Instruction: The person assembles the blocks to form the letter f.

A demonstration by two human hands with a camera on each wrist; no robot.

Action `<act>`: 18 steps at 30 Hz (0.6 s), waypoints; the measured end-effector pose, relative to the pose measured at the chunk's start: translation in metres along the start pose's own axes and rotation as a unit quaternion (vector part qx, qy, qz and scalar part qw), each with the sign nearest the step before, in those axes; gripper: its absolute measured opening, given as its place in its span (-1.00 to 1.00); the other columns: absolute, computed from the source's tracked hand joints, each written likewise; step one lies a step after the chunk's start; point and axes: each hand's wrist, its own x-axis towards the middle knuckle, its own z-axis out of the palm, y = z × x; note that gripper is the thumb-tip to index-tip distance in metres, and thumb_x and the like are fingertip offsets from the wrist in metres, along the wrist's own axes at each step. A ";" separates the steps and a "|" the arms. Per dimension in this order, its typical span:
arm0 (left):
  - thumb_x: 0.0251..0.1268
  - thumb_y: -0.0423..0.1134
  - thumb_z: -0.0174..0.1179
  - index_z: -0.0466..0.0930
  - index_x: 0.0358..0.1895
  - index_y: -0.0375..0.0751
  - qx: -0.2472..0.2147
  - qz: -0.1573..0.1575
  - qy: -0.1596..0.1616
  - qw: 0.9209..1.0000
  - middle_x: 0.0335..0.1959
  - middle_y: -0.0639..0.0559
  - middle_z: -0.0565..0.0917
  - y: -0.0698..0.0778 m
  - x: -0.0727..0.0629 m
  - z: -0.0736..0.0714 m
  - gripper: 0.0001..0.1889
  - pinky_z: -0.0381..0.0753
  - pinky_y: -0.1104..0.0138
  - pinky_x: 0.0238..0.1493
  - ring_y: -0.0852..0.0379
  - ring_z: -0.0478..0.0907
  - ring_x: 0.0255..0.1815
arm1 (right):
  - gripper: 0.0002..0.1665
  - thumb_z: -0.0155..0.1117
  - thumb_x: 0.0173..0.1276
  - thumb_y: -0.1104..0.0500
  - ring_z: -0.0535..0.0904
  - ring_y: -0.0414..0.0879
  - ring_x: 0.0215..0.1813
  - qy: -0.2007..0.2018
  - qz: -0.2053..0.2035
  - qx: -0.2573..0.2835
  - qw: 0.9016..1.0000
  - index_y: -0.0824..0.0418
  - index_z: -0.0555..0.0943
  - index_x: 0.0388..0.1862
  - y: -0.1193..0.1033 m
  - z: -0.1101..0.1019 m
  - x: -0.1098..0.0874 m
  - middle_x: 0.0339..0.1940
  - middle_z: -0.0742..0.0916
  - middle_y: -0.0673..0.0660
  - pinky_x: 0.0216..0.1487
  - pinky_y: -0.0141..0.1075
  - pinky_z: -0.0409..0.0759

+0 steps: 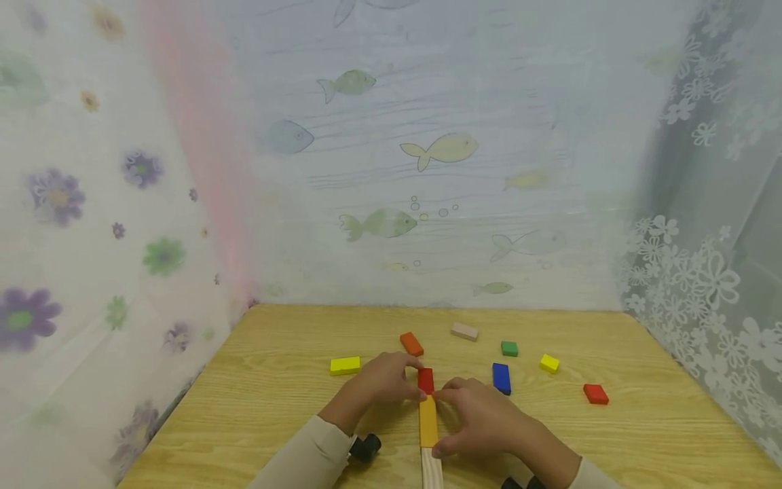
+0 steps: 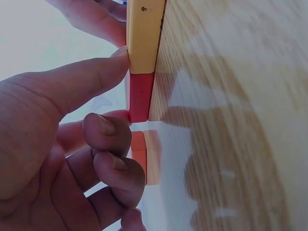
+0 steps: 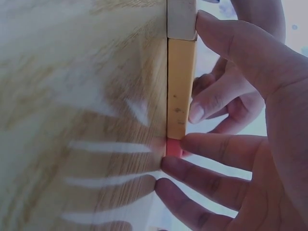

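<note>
A row of wooden blocks runs away from me along the table: a plain wood block [image 1: 432, 467] nearest, a yellow-orange block [image 1: 428, 422], then a red block [image 1: 425, 381] at the far end. My left hand [image 1: 386, 380] is on the row's left side. Its index finger holds the far end of the red block, and its thumb touches beside the seam with the yellow-orange block [image 2: 145, 38]. My right hand [image 1: 482, 418] lies along the right side. Its index fingertip touches near that seam, and its thumb touches near the plain block [image 3: 181, 19]. The right fingers are extended.
Beyond the hands lie an orange block [image 1: 412, 343], a plain block [image 1: 465, 332] and a green block [image 1: 510, 348]. A yellow block [image 1: 345, 365] is at left. Blue [image 1: 501, 378], yellow [image 1: 549, 363] and red [image 1: 595, 394] blocks lie at right. Patterned curtains surround the table.
</note>
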 end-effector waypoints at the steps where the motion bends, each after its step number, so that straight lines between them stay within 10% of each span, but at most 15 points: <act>1: 0.11 0.09 0.55 0.68 0.25 0.06 0.001 0.000 0.000 1.000 0.11 0.07 0.75 0.000 0.000 0.000 -0.40 0.57 0.23 -0.24 0.17 0.54 -0.30 | 0.02 0.49 0.00 -0.55 0.62 0.02 0.17 0.000 0.001 -0.001 1.000 0.02 0.65 0.32 0.000 0.000 0.000 0.23 0.68 0.01 0.09 0.02 0.66; 10: 0.11 0.09 0.55 0.69 0.21 0.05 0.001 0.000 0.002 1.000 0.16 0.06 0.73 0.003 -0.003 -0.002 -0.42 0.65 0.13 -0.04 0.12 0.64 -0.06 | 0.04 0.45 -0.02 -0.60 0.62 0.02 0.19 0.001 0.005 -0.007 1.000 0.00 0.65 0.32 0.003 0.003 0.002 0.24 0.68 0.00 0.11 0.03 0.65; 18: 0.10 0.07 0.56 0.69 0.21 0.07 -0.011 0.001 0.003 1.000 -0.02 0.07 0.76 0.001 -0.002 0.000 -0.43 0.58 0.18 -0.20 0.12 0.57 -0.25 | 0.03 0.47 -0.03 -0.59 0.63 0.03 0.17 0.005 0.002 -0.009 1.000 0.00 0.67 0.30 0.001 0.002 0.002 0.22 0.69 0.00 0.08 0.03 0.66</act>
